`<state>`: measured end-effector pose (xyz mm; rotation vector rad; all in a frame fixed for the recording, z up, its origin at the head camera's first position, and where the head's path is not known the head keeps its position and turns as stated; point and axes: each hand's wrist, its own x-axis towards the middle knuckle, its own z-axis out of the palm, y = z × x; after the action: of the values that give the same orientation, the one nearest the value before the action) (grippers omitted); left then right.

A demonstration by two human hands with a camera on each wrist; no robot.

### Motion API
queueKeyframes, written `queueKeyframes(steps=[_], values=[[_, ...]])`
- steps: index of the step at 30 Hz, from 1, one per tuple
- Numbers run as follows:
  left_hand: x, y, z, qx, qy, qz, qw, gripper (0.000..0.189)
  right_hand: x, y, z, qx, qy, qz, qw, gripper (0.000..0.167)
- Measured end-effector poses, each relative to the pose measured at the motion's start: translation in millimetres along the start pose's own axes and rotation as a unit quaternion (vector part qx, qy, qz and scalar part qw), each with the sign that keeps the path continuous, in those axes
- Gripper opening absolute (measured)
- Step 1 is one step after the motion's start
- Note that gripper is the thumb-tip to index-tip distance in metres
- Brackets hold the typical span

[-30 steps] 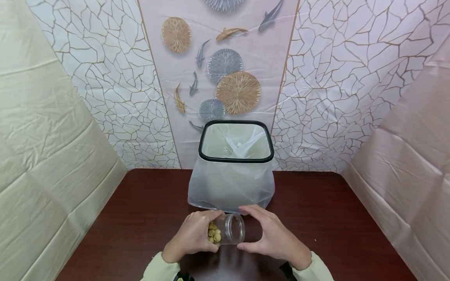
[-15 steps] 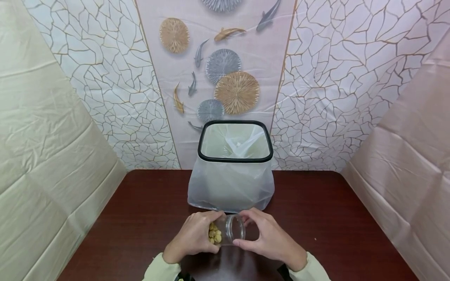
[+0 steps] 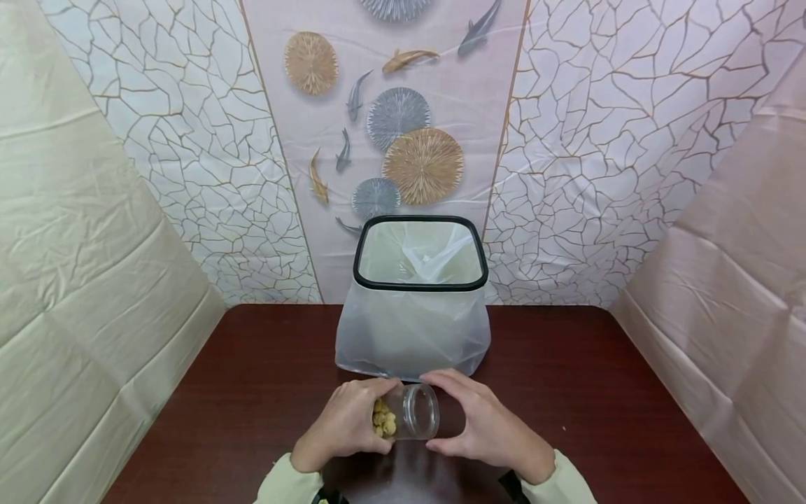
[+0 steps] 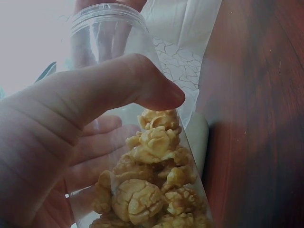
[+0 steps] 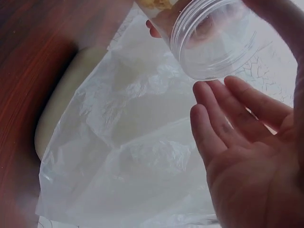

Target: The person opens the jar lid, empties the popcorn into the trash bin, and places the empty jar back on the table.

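Left hand (image 3: 346, 424): grip curls round clear jar (image 3: 411, 411), held sideways, popcorn (image 3: 383, 420) inside. Right hand (image 3: 492, 428): grip spreads wide at jar's mouth, contact unclear. Beyond, bagged bin (image 3: 420, 287) stands on counter (image 3: 567, 385).

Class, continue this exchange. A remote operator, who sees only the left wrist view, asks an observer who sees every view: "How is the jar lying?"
Observer: The head view shows the jar on its side in the left hand, threaded end toward the right hand.
Operator: What stands beyond it?
Observer: A bin; in the head view, a black rim runs all the way round its top.
Operator: Is the right palm pressed against the jar's end?
Observer: No. The head view shows a gap there, with dark table visible through it.
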<state>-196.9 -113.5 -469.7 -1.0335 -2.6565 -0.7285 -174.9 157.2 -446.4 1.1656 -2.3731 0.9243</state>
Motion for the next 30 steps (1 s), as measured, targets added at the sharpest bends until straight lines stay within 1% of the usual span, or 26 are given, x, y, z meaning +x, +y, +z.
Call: queueKeyframes(steps=[3, 7, 10, 12, 15, 24, 30], values=[[-0.1, 0.2, 0.1, 0.003, 0.003, 0.002, 1.0000, 0.076, -0.5, -0.8, -0.8, -0.004, 0.003, 0.033, 0.9995, 0.079], [0.2, 0.5, -0.2, 0.009, 0.009, 0.005, 0.9999, 0.074, -1.6, -2.0, 0.6, 0.006, 0.000, 0.082, 0.9966, 0.066], [0.1, 0.6, -0.5, 0.006, 0.008, 0.002, 0.9999, 0.073, -2.4, -2.6, 3.8, 0.017, -0.013, 0.105, 0.9943, 0.060], [-0.1, 0.3, -0.1, 0.005, 0.005, 0.001, 1.0000, 0.073, -2.6, -2.6, 6.0, 0.023, -0.020, 0.112, 0.9932, 0.058], [-0.5, 0.0, 0.2, 0.005, 0.005, 0.000, 1.0000, 0.072, -2.9, -2.0, 8.2, 0.027, -0.021, 0.110, 0.9934, 0.057], [-1.0, -0.5, -0.4, 0.010, 0.015, 0.010, 0.9998, 0.073, -2.0, 0.9, 7.8, 0.012, -0.007, 0.048, 0.9987, 0.064], [-1.2, -0.4, -1.1, 0.009, 0.016, 0.009, 0.9998, 0.075, -0.7, 2.1, 7.0, 0.014, -0.006, 0.027, 0.9995, 0.070]])
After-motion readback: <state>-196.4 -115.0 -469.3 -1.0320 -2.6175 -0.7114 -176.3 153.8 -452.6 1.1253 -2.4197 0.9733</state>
